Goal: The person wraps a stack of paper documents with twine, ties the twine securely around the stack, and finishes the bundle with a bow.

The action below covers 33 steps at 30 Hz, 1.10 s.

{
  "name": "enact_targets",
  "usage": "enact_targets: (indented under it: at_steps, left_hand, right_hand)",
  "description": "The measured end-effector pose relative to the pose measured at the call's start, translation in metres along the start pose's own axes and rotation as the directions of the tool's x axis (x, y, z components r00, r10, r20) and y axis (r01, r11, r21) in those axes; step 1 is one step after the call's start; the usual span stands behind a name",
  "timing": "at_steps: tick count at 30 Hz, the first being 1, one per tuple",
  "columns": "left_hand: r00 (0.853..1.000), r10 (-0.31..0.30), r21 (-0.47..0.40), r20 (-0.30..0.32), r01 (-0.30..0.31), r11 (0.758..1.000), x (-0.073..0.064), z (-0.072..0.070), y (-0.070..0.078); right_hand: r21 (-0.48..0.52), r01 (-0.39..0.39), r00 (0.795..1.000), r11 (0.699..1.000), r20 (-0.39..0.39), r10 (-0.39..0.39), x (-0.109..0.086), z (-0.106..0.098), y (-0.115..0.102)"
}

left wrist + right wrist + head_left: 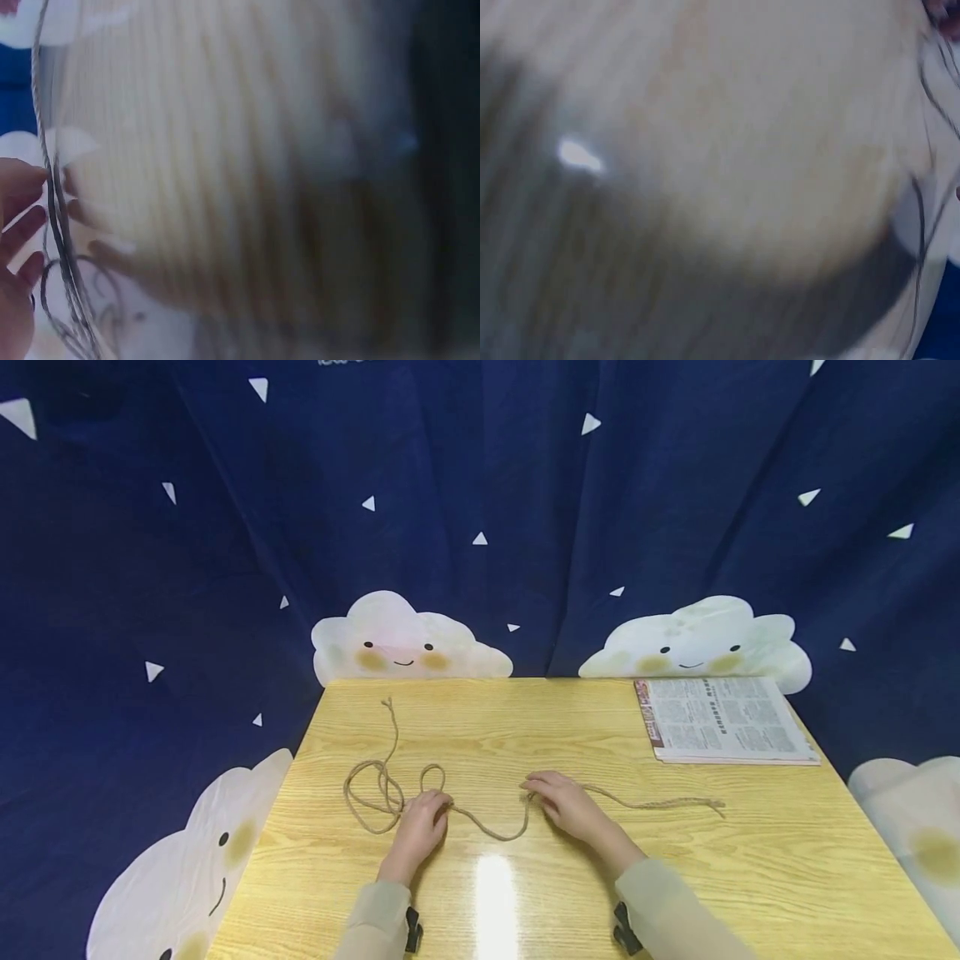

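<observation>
A long thin brown twine rope (491, 833) lies across the wooden table. My left hand (422, 822) pinches it just right of its loose coils; the left wrist view shows the fingertips at the rope (60, 225), the lower fingers loosely bent. Farther right, my right hand (566, 806) pinches the rope at its fingertips, and a slack length sags between the hands. Beyond the right hand, a doubled stretch runs to a frayed end. The other end, knotted, points to the table's back at left. The right wrist view shows strands (920, 225) at its right edge, the hand mostly out of frame.
A folded newspaper (723, 722) lies at the table's (525, 727) back right corner. Behind the table hangs a dark blue curtain (465, 468) with white triangles and smiling clouds. Bright glare falls on the tabletop between the forearms.
</observation>
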State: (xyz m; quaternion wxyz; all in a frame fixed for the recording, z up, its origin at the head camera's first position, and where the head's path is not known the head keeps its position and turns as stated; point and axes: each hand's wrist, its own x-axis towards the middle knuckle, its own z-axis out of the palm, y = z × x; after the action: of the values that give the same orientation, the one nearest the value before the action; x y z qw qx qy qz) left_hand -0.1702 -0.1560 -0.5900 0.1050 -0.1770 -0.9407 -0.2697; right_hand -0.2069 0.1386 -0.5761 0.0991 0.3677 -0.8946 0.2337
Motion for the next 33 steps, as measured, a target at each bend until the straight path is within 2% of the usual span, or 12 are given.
enact_targets:
  at_steps: [3,5,11,14,18,21,26,33]
  left_hand:
    - [0.999,0.006,0.022,0.032,-0.006,1.0,0.001,0.005,0.003]
    - [0.999,0.011,0.04,0.04,-0.012,0.999,0.003,0.007,0.004]
    - [0.998,0.016,0.054,0.059,-0.019,0.998,0.008,0.008,0.01]
    - [0.997,0.009,0.053,0.07,-0.013,0.998,0.009,0.008,0.012]
    - [0.997,0.008,0.051,0.081,-0.013,0.999,0.009,0.008,0.011]
    - [0.996,0.023,0.05,0.086,-0.027,0.998,0.01,0.007,0.01]
    - [0.996,0.039,0.05,0.084,-0.043,0.998,0.011,0.003,0.006]
    - [0.996,0.045,0.049,0.083,-0.049,0.998,0.012,0.0,-0.001]
  right_hand:
    - [-0.001,0.112,0.993,0.994,0.043,-0.111,0.003,0.01,-0.01]
    - [-0.001,0.155,0.987,0.988,0.051,-0.155,0.003,0.014,-0.014]
    - [0.035,0.127,0.99,0.991,0.062,-0.129,-0.004,0.017,-0.013]
    - [0.036,0.124,0.992,0.992,0.022,-0.125,-0.008,0.015,-0.006]
    - [-0.014,0.119,0.991,0.993,-0.057,-0.119,-0.012,0.005,0.007]
    - [-0.048,0.08,0.991,0.996,-0.101,-0.084,-0.016,-0.008,0.018]
    - [-0.073,-0.037,0.988,0.997,-0.152,0.025,-0.023,-0.031,0.036]
    - [-0.001,-0.18,0.964,0.984,-0.198,0.177,-0.034,-0.05,0.058]
